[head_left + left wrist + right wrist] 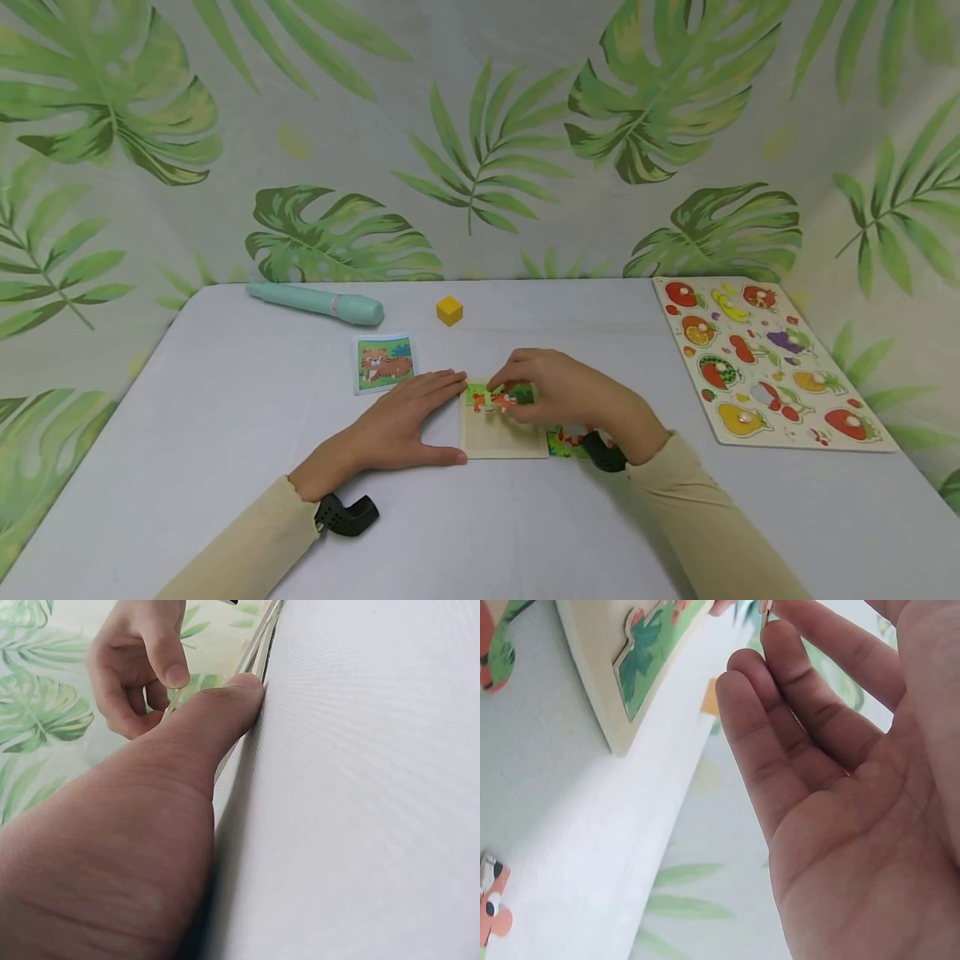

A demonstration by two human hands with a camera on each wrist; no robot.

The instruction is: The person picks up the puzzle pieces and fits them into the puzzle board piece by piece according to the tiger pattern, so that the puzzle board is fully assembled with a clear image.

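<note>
My left hand [401,425] lies with fingers extended along the left side of a square wooden puzzle tray [498,437]. Its thumb rests at the tray's near left corner. Over the tray's far part, my right hand [566,387] pinches a thin puzzle piece [766,607] between thumb and fingertips; the fingers hide most of its picture. A piece with dark green leaves [641,660] sits in the tray's far right corner, beside orange and green parts of the picture. Loose puzzle pieces [564,442] lie right of the tray, partly under my right wrist.
A tiger picture card [386,364] lies beyond my left hand. Farther back are a mint-green toy microphone [315,302] and a yellow cube [449,311]. A fruit knob puzzle board [765,367] takes up the table's right side. A leaf-patterned cloth [480,150] hangs behind the table.
</note>
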